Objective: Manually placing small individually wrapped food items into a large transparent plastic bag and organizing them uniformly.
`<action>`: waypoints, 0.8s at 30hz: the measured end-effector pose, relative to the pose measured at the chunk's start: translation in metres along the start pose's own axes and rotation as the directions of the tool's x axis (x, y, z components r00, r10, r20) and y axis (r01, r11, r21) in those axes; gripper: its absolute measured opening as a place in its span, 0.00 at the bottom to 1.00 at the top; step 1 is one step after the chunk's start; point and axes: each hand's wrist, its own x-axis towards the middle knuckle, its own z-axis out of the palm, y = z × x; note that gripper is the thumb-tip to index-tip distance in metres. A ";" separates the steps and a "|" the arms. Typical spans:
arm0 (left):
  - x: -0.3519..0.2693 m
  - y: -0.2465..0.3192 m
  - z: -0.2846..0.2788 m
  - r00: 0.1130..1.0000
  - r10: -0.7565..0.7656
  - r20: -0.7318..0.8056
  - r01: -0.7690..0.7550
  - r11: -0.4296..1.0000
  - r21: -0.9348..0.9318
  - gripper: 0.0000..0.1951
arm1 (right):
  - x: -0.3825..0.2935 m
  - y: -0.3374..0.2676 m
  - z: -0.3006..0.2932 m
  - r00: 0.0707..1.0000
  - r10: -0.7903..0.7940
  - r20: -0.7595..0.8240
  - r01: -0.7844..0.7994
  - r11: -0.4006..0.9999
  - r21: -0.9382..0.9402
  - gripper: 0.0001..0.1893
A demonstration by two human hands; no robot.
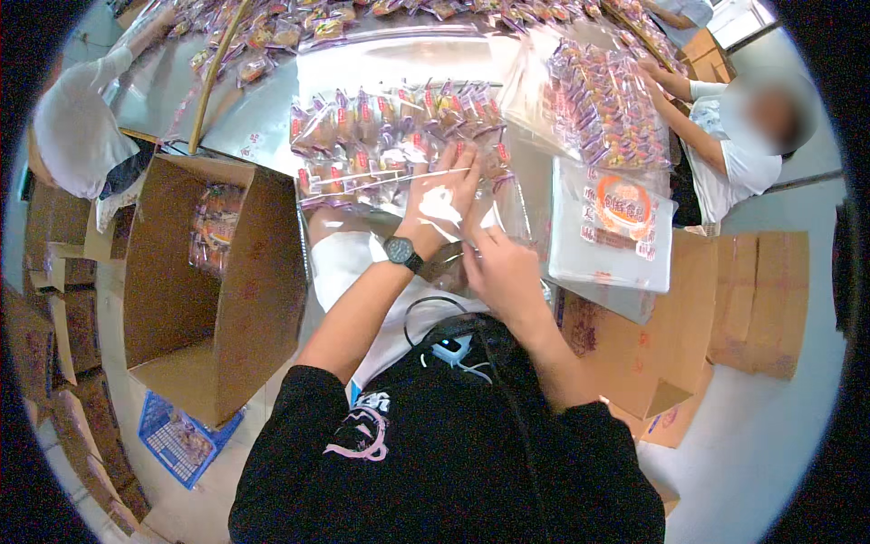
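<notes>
A large clear plastic bag (353, 182) lies before me with rows of small wrapped snack packets (363, 112) inside. My left hand (445, 194), with a black watch on its wrist, is inside or under the film near the bag's mouth, its fingers spread over the front packets; the glare hides which. Close beside it, my right hand (499, 262) has its fingers bent at the film near the bag's lower right edge; whether it pinches the film is hard to see. To the right lies a stack of flat printed plastic bags (612, 231).
An open cardboard box (262, 285) with a filled bag inside stands at left, above a blue plastic basket (178, 442). Loose packets (272, 34) cover the table's far side. A co-worker at right handles a filled bag (605, 109); another stands at far left. Cardboard boxes (761, 299) stand at right.
</notes>
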 end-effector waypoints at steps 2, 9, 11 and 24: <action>0.003 0.013 -0.002 0.999 -0.016 0.028 0.009 0.976 0.218 0.31 | -0.013 0.012 -0.011 1.000 -0.016 0.025 0.012 0.988 0.152 0.32; 0.014 0.028 0.028 0.992 0.110 -0.057 -0.088 0.950 0.298 0.31 | 0.011 0.037 -0.031 0.947 0.199 -0.253 -0.208 0.978 -0.009 0.38; 0.011 0.024 0.038 0.989 0.125 -0.080 -0.089 0.932 0.352 0.30 | 0.007 0.046 -0.008 0.929 0.287 -0.233 -0.209 0.928 0.309 0.22; 0.011 0.026 0.033 0.995 -0.024 -0.101 0.035 0.994 0.102 0.32 | 0.007 0.033 -0.032 0.829 0.475 -0.294 -0.221 0.762 0.608 0.10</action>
